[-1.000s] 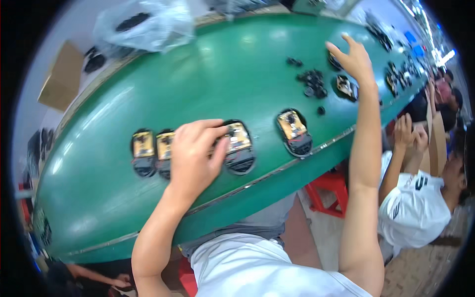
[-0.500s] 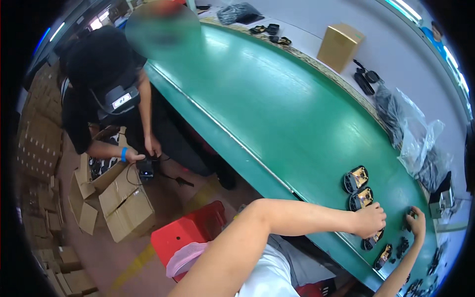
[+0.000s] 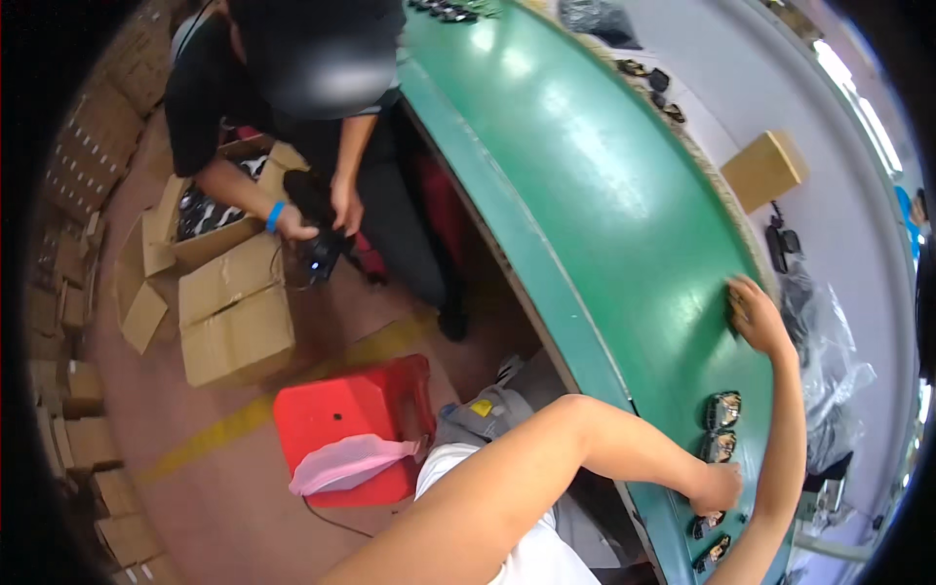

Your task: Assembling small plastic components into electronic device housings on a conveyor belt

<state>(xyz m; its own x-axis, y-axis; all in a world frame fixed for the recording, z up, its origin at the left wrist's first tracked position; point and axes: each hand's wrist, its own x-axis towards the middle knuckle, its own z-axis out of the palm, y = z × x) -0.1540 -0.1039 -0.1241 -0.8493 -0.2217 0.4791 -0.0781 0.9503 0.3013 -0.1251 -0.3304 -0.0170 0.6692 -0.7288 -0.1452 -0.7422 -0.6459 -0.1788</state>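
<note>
Both hands on green belt (image 3: 604, 195): left hand (image 3: 720, 487) beside black parts (image 3: 722, 409), right hand (image 3: 756, 314) covering another.

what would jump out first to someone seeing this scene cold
The long green conveyor belt sweeps from the top down to the lower right. On it, the person's left hand presses down beside a row of small black devices, while the right hand rests further up the belt over another one. At upper left, a co-worker in black bends over open cardboard boxes, with a red stool below.
</note>
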